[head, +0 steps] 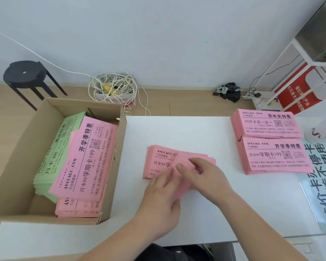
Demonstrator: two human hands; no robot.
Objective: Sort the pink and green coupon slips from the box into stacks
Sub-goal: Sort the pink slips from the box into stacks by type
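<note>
Pressing down with straight fingers, the left hand [162, 200] rests on the pink slip pile [162, 161] at the middle of the white table [205, 213]. The right hand [207, 176] lies just beside it, its thumb and curled fingers seemingly pinching a loose pink slip [184, 182] on that pile, though blur obscures the grip. At left, the cardboard box [17, 166] holds green slips [53, 153] and overlapping pink slips [85, 161]. Near the table's right edge, the far pink stack [267, 125] touches the near pink stack [275, 157]
</note>
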